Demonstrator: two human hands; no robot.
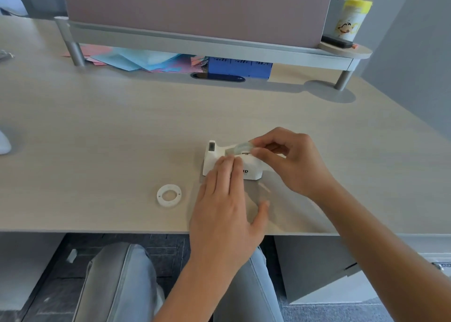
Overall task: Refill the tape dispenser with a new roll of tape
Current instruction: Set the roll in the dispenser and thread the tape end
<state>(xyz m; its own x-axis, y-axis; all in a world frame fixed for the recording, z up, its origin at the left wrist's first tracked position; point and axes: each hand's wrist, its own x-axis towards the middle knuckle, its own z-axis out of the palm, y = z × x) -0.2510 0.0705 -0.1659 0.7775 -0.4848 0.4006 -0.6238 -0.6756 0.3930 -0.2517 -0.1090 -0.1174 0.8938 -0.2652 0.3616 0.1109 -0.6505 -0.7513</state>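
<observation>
Matt pale wood-grain worktop, smooth white plastic dispenser, glossy clear tape roll, matt white plastic ring.

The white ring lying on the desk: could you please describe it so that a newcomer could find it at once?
Start at the wooden desk and find the white tape dispenser that both hands work on near its front edge. Left of it, lying flat and alone, is the white ring. Unlike the clear tape roll in the dispenser, it is opaque, bare and untouched.
</observation>
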